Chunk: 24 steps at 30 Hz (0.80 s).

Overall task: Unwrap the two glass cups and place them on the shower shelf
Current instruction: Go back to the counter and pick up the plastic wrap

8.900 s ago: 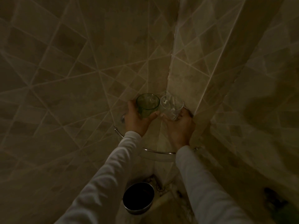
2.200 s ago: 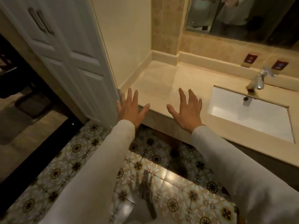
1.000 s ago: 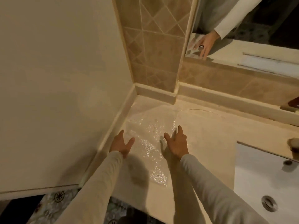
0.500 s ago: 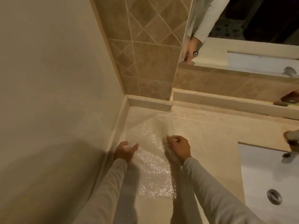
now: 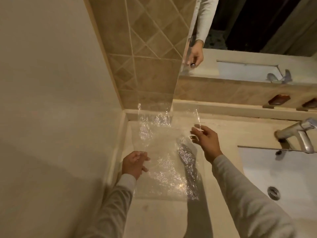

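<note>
Head view, looking down into a bathroom corner. Plain cream wall [image 5: 51, 100] fills the L side. A beige stone tabletop [image 5: 231, 134] runs along the back wall, w/ a mirror [image 5: 257, 23] above it and a tan tiled column [image 5: 145, 57] in the corner. A white sink [image 5: 283, 169] is set into the tabletop at R.

A clear sheet of bubble wrap [image 5: 164, 169] is spread btwn the two arms. It holds nothing, and its far end is raised enough to overlap the foot of the column. Neither glass cup shows here, nor the shower shelf, so the unwrapping looks done and this is prob. clearing up the wrapping.

The right hand [image 5: 205, 140] has a narrow grip, thumb and forefinger pinching the sheet's R edge and holding it up off the stone (likely so it can be folded or carried away). The left hand [image 5: 134, 163] sits at the sheet's L edge w/ fingers loosely curled. Because the film is see-through, I cannot tell whether that grip has the edge or only rests beside it.

Smallest item is a metal faucet [image 5: 298, 133], which angles over the sink's back rim.
</note>
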Motion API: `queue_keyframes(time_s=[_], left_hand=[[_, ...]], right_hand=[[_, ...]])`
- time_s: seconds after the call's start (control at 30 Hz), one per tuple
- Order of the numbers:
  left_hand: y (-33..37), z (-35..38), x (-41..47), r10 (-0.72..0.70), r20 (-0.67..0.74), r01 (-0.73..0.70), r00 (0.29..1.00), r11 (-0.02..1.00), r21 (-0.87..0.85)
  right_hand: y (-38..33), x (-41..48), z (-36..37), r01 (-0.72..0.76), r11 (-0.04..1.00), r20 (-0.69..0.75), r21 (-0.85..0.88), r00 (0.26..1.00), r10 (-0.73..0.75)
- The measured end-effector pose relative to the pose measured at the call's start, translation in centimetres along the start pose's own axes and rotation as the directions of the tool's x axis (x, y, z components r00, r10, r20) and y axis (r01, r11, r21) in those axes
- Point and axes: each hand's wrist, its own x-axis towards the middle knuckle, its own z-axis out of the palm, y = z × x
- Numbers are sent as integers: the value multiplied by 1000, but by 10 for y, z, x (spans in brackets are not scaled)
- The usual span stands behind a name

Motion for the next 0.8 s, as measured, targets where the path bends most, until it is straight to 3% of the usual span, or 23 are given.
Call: queue_keyframes(time_s=[0.03, 0.1, 0.17, 0.2, 0.27, 0.33, 0.37, 0.47, 0.57, 0.7, 0.8], left_hand=[[5, 1, -3, 43, -7, -42, 999, 999, 28], [17, 4, -13, 112, 6, -113, 994, 993, 46], [27, 11, -26, 159, 45, -161, 986, 986, 52], [32, 14, -32, 171, 63, -175, 983, 983, 59], [39, 21, -47, 183, 88, -190, 979, 979, 74], [44, 26, -60, 207, 100, -215, 973, 974, 74], [46, 26, -66, 218, 95, -225, 971, 972, 66], [47, 18, -85, 232, 41, -234, 972, 972, 31], [40, 6, -100, 279, 12, -279, 960, 959, 42], [28, 4, -114, 307, -27, -305, 951, 951, 47], [9, 2, -122, 296, 2, -293, 955, 945, 144]], right_hand=[[-5, -1, -3, 75, 986, -74, -147, 993, -87], [-19, -5, -3, 306, 841, -134, -446, 906, -400], [-35, -11, 12, 576, 577, 77, -579, 743, -665], [-41, -14, 24, 684, 438, 234, -584, 658, -715], [-51, -24, 48, 824, 183, 508, -536, 488, -709], [-60, -30, 66, 888, -24, 708, -459, 349, -614], [-65, -30, 72, 892, -114, 783, -438, 316, -535], [-82, -23, 74, 839, -351, 896, -416, 313, -315], [-93, -9, 62, 831, -345, 874, -435, 299, -383], [-99, -6, 49, 841, -332, 837, -426, 228, -497], [-104, -10, 39, 843, -321, 847, -431, 255, -467]])
